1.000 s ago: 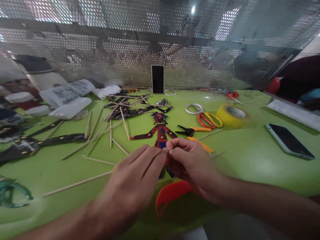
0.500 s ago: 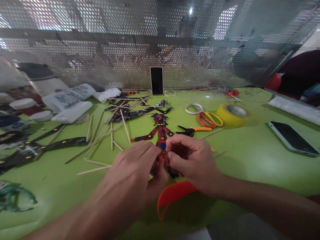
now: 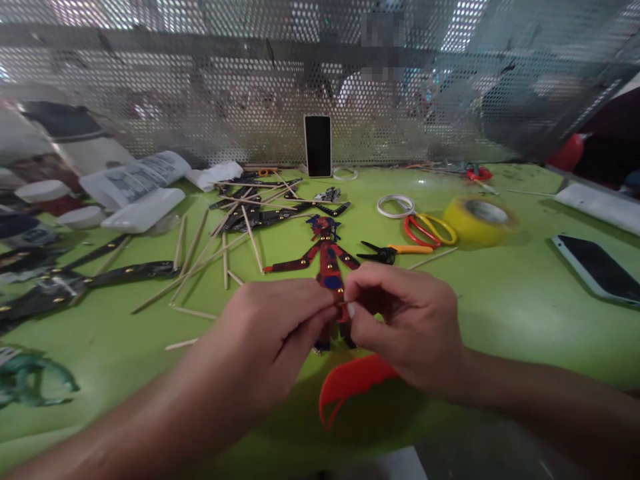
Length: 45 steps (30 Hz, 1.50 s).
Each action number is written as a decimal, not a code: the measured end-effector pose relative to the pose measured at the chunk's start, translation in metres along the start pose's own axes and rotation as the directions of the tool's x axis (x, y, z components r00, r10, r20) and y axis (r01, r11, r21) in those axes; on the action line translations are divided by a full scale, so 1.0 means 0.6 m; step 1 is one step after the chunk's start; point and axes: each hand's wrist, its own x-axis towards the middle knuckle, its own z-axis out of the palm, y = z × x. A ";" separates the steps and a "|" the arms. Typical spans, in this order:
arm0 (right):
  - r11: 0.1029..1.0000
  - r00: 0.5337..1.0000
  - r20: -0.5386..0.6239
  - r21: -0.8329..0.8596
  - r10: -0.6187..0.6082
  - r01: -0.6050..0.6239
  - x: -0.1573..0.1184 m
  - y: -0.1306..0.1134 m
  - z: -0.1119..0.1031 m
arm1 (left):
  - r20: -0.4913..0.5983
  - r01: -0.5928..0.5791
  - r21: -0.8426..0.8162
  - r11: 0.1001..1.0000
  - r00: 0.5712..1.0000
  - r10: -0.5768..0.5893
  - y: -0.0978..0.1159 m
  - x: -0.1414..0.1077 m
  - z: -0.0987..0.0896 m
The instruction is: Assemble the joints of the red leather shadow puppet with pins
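Note:
A flat jointed puppet [image 3: 331,265] in red and dark blue, its joints marked by small brass-coloured studs, lies on the green table with its arms spread. Over its lower body my left hand [image 3: 277,327] and my right hand [image 3: 413,323] meet, both closed in a pinch. Between the fingertips shows a thin brownish piece, too small to name. My hands cover part of the puppet's hips and legs. An orange-red plastic handle [image 3: 350,380] lies just below my right hand. Beyond that hand are pliers [image 3: 387,254] with black jaws and orange grips.
Several thin wooden sticks [image 3: 225,260] lie on the left, around black jointed puppets [image 3: 260,213]. Yellow tape [image 3: 475,220], red and yellow scissor handles [image 3: 430,230] and a phone [image 3: 595,267] are at right. Another phone [image 3: 319,147] stands against the perforated metal screen [image 3: 225,120].
The view has tilted down slightly. Both hands remain over the puppet's lower body. The left fingers have straightened and drawn together, and more of the pliers shows.

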 end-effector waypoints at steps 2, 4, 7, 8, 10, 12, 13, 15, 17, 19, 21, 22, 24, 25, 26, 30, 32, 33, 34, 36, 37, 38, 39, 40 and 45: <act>0.982 0.991 0.029 0.132 0.132 -0.135 0.000 -0.004 0.000 | -0.040 -0.036 0.042 0.998 0.998 0.038 0.001 0.002 0.006; 0.941 0.970 0.056 0.236 0.237 -0.244 0.002 -0.008 0.000 | -0.083 -0.077 0.095 0.992 0.993 0.085 0.000 0.002 0.013; 0.861 0.924 0.096 0.337 0.371 -0.381 0.006 -0.011 0.002 | -0.153 -0.134 0.202 0.970 0.974 0.167 -0.004 -0.002 0.026; 0.829 0.903 0.117 0.362 0.414 -0.426 0.008 -0.010 0.003 | -0.167 -0.150 0.240 0.959 0.967 0.193 -0.006 -0.005 0.030; 0.753 0.854 0.151 0.414 0.497 -0.512 0.010 -0.007 0.007 | -0.177 -0.169 0.325 0.930 0.955 0.236 -0.009 -0.009 0.038; 0.667 0.802 0.175 0.470 0.572 -0.578 0.012 -0.002 0.012 | -0.157 -0.195 0.463 0.865 0.942 0.296 -0.011 -0.013 0.045; 0.625 0.778 0.182 0.500 0.601 -0.599 0.012 0.000 0.014 | -0.135 -0.215 0.549 0.808 0.931 0.340 -0.011 -0.015 0.048; 0.561 0.748 0.194 0.551 0.635 -0.618 0.012 0.003 0.017 | -0.079 -0.250 0.700 0.668 0.903 0.422 -0.011 -0.015 0.051; 0.537 0.738 0.203 0.568 0.644 -0.624 0.013 0.005 0.018 | -0.034 -0.276 0.776 0.568 0.880 0.475 -0.011 -0.014 0.054; 0.554 0.745 0.194 0.556 0.638 -0.619 0.014 0.007 0.016 | -0.031 -0.276 0.780 0.562 0.879 0.475 -0.011 -0.011 0.056; 0.618 0.776 0.172 0.512 0.607 -0.597 0.014 0.009 0.013 | -0.067 -0.250 0.723 0.644 0.902 0.426 -0.010 -0.007 0.056; 0.669 0.803 0.158 0.475 0.574 -0.571 0.014 0.010 0.010 | -0.097 -0.224 0.672 0.706 0.918 0.384 -0.009 -0.005 0.055; 0.792 0.872 0.120 0.375 0.474 -0.482 0.013 0.011 0.006 | -0.161 -0.138 0.546 0.827 0.950 0.266 -0.005 -0.002 0.051; 0.852 0.908 0.099 0.317 0.406 -0.416 0.011 0.012 0.003 | -0.179 -0.090 0.484 0.870 0.963 0.200 -0.002 -0.001 0.048; 0.906 0.941 0.078 0.256 0.330 -0.338 0.010 0.013 0.001 | -0.183 -0.047 0.430 0.901 0.973 0.138 0.001 0.000 0.044; 0.999 0.999 0.020 -0.001 0.034 -0.034 0.004 0.015 -0.002 | -0.137 0.036 0.231 0.972 0.991 -0.004 0.010 -0.002 0.026; 0.995 0.999 0.008 -0.089 -0.047 0.047 0.003 0.016 -0.002 | -0.120 0.056 0.141 0.988 0.992 -0.039 0.009 -0.004 0.020; 0.992 0.998 0.006 -0.108 -0.061 0.061 0.003 0.016 -0.001 | -0.115 0.064 0.110 0.992 0.992 -0.051 0.008 -0.005 0.018; 0.992 0.998 0.005 -0.110 -0.061 0.061 0.002 0.016 -0.001 | -0.114 0.067 0.089 0.994 0.992 -0.056 0.007 -0.005 0.017; 0.997 1.000 0.000 -0.073 -0.019 0.019 0.002 0.014 0.001 | -0.123 0.062 0.071 0.996 0.991 -0.053 0.004 -0.005 0.016; 0.999 1.000 0.000 -0.042 0.021 -0.021 0.002 0.013 0.002 | -0.132 0.053 0.070 0.996 0.990 -0.044 0.004 -0.005 0.016; 0.998 0.998 0.001 -0.005 0.069 -0.069 0.002 0.011 0.003 | -0.142 0.047 0.074 0.996 0.989 -0.036 0.003 -0.005 0.016; 0.992 0.993 0.008 0.038 0.118 -0.118 0.002 0.010 0.004 | -0.153 0.040 0.083 0.996 0.988 -0.027 0.003 -0.004 0.017; 0.983 0.986 0.020 0.083 0.164 -0.165 0.002 0.008 0.005 | -0.167 0.028 0.096 0.995 0.986 -0.012 0.003 -0.004 0.018; 0.888 0.935 0.076 0.297 0.346 -0.352 0.008 -0.001 0.009 | -0.233 -0.053 0.243 0.969 0.966 0.111 0.003 -0.009 0.032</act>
